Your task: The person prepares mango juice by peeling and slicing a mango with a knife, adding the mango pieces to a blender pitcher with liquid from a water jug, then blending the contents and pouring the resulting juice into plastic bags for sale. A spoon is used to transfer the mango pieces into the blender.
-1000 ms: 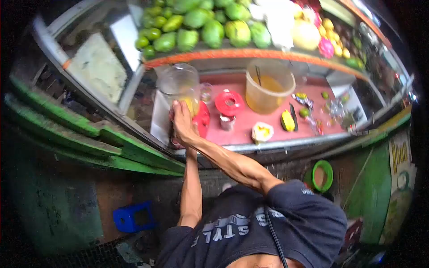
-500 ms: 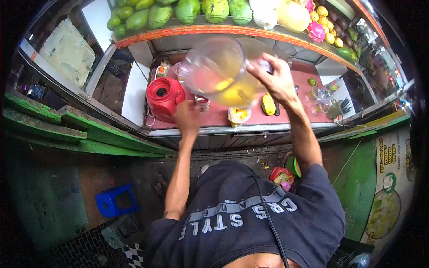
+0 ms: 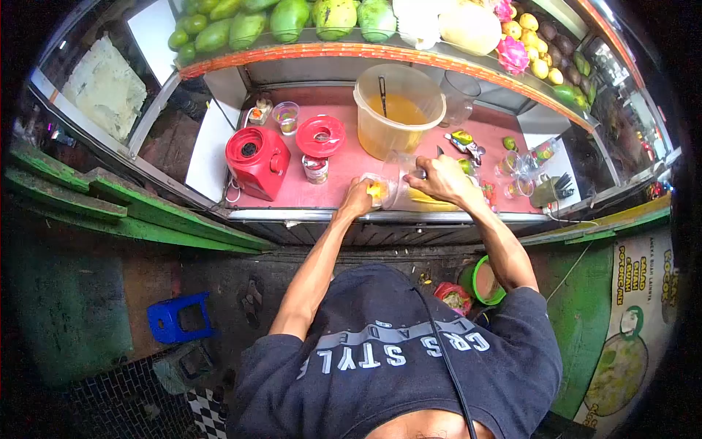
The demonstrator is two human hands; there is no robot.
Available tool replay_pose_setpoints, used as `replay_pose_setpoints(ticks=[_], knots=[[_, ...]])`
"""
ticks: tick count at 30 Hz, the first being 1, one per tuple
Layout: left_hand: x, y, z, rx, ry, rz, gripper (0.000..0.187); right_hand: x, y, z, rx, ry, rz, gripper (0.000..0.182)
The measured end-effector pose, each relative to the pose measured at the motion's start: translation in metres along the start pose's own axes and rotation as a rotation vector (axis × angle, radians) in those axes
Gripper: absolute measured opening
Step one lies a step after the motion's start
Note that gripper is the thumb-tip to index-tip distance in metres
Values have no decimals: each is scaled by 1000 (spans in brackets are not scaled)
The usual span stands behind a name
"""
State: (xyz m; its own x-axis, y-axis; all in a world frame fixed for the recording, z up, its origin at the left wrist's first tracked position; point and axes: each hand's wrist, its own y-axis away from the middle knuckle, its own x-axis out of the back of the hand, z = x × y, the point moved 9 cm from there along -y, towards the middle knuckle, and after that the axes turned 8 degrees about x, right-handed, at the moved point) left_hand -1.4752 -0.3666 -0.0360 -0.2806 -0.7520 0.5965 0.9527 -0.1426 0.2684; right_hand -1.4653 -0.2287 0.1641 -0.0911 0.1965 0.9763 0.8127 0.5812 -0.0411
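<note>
Right hand clenched on handle of clear blender jug. Jug tipped on its side, long axis running left-right, mouth toward my left. Left hand at jug's mouth, grasping small cup near front edge of worktop; grip partly hidden. Cup touches jug rim. Red blender base further left, well apart. Tub of juice behind.

one head-worn fisheye view looks steeply down from above onto the red counter, fairly near.
</note>
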Motion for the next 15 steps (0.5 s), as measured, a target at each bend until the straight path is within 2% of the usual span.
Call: replay_pose_setpoints(ticks=[4, 6, 9, 13, 15], knots=[[5, -5, -9, -13, 74, 72, 44, 0, -5, -11, 43, 24, -44, 43], [6, -2, -6, -37, 53, 31, 56, -6, -11, -13, 93, 32, -42, 43], [8, -3, -8, -122, 45, 74, 59, 3, -20, -28, 158, 50, -48, 41], [15, 2, -4, -76, 173, 18, 57, -3, -30, -42, 260, 91, -75, 38], [5, 0, -17, 61, 366, -90, 54, -11, -37, -46, 314, 61, -76, 37]])
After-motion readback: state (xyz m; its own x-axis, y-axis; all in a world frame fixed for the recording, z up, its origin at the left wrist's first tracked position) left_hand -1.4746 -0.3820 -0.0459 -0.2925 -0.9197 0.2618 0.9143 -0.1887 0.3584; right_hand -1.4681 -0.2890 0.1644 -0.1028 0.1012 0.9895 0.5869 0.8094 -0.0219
